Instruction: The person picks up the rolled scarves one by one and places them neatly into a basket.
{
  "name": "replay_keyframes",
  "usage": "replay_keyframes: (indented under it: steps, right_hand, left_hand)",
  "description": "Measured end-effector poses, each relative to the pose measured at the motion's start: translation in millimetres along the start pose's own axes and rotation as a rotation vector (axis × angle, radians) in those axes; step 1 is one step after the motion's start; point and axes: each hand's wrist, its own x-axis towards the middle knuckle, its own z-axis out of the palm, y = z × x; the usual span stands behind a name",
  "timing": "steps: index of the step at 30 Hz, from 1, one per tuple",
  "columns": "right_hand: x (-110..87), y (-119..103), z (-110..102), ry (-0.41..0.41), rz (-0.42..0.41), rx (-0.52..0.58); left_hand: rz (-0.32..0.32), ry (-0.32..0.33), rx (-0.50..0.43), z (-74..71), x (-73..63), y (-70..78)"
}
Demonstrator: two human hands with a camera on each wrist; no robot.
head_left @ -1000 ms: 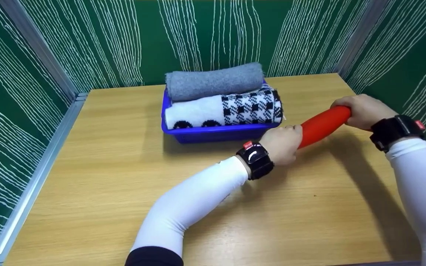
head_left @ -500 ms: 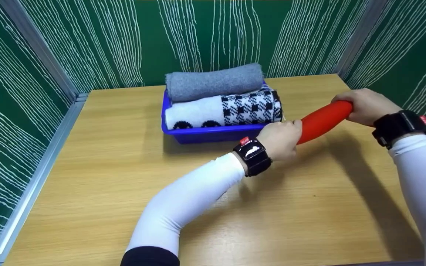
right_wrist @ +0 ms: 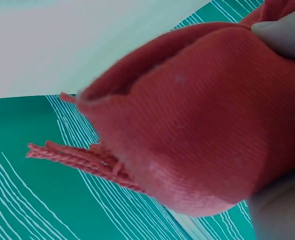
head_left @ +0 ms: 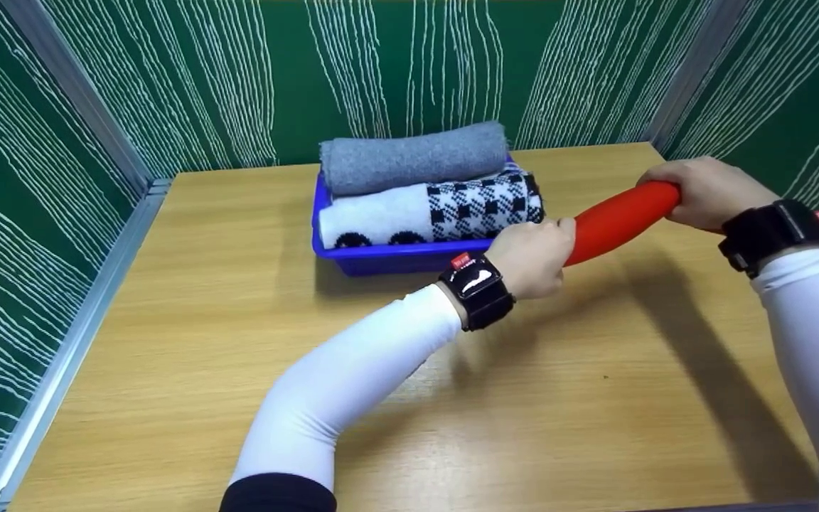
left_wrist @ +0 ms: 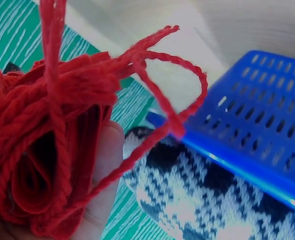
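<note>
A rolled red scarf [head_left: 619, 222] is held above the table between both hands, its right end higher in the head view. My left hand [head_left: 534, 259] grips the near-left end; the left wrist view shows the roll's spiral end and twisted red fringe [left_wrist: 187, 65] hanging loose. My right hand [head_left: 712, 193] grips the other end, with a thumb [right_wrist: 285, 35] pressed on the cloth in the right wrist view. Just left of the scarf stands a blue basket [head_left: 409, 263] holding a grey rolled scarf [head_left: 413, 160] and a black-and-white patterned rolled one [head_left: 431, 212]. The left hand overlaps the basket's front right corner.
The wooden table [head_left: 189, 341] runs up to green walls [head_left: 288, 64] with white drip lines at the back and sides. A metal rail [head_left: 82, 341] edges the left side. Slotted holes pierce the basket's wall [left_wrist: 267, 100].
Both hands have lifted the red scarf slightly; the left hand has shifted a little left and up toward the basket, the right hand up and slightly right. The basket has stayed put.
</note>
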Motion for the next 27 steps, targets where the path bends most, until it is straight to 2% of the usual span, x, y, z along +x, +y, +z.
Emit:
replay_keyframes:
  steps: [12,20,27]
  right_hand:
    - [5.3,-8.5,-11.5,-0.006,0.0,-0.017]
    - [9.4,-15.1,-17.7,-0.048,0.024,-0.006]
    - [14.1,-23.5,-22.3,-0.028,-0.009,-0.014]
  left_hand:
    - [-0.023,0.019,-0.002,-11.1,-3.9,-9.8]
    - [-0.007,0.019,-0.004,-16.4,-7.5,-23.7]
    - [0.002,0.019,-0.052,-20.5,-13.2,-35.7]
